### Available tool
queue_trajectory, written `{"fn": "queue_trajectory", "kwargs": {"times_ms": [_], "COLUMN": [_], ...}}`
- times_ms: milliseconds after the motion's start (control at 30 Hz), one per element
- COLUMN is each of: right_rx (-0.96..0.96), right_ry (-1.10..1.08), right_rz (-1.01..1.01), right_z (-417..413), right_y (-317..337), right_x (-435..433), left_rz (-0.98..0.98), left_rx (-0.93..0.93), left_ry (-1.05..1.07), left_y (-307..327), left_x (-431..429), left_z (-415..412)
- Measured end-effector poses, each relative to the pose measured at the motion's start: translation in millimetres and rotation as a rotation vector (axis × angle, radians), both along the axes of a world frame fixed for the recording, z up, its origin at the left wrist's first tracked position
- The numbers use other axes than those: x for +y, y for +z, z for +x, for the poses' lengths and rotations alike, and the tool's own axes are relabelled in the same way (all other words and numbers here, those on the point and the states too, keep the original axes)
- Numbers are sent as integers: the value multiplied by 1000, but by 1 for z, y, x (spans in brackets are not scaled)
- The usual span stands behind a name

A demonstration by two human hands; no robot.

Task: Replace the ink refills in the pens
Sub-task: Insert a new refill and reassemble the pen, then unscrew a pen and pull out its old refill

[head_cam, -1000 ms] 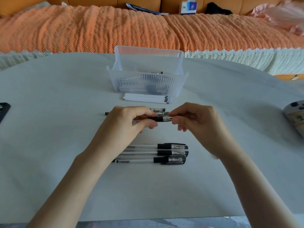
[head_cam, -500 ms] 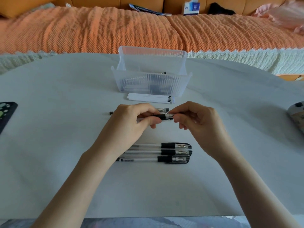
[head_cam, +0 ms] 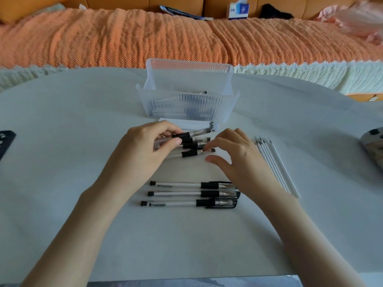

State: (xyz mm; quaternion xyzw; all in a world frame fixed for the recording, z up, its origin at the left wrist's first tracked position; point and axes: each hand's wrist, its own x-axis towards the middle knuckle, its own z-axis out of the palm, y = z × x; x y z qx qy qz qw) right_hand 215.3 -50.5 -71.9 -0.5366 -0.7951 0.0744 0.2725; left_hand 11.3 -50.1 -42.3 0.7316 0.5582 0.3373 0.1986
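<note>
My left hand (head_cam: 143,154) grips a clear pen with a black grip (head_cam: 191,134), held just above the table with its tip pointing right. Under it lie a few more uncapped pens (head_cam: 193,152). My right hand (head_cam: 238,160) hovers beside them with fingers loosely bent. Its fingertips touch the tip end of one lying pen, and the thumb stays apart. Three capped pens (head_cam: 192,193) lie in a row nearer to me. White refills (head_cam: 275,166) lie in a fan to the right of my right hand. Another stack of refills (head_cam: 192,124) sits against the clear bin.
A clear ribbed plastic bin (head_cam: 186,108) holding more pens stands at the middle back of the white table. A dark phone (head_cam: 4,143) lies at the left edge, a game controller (head_cam: 375,146) at the right edge. An orange-covered sofa runs behind.
My right hand has let go of the held pen's tip and dropped to the pens lying on the table. My left hand still holds its pen, now tilted up a little.
</note>
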Motion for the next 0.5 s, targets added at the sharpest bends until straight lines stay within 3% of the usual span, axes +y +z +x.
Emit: {"fn": "queue_trajectory", "kwargs": {"times_ms": [500], "right_rx": [-4], "right_ry": [30], "right_rz": [-157], "right_z": [4], "right_y": [8], "right_x": [-4], "left_rz": [46], "left_rx": [-33], "left_ry": [-81], "left_y": [30], "left_x": [27], "left_z": [6]}}
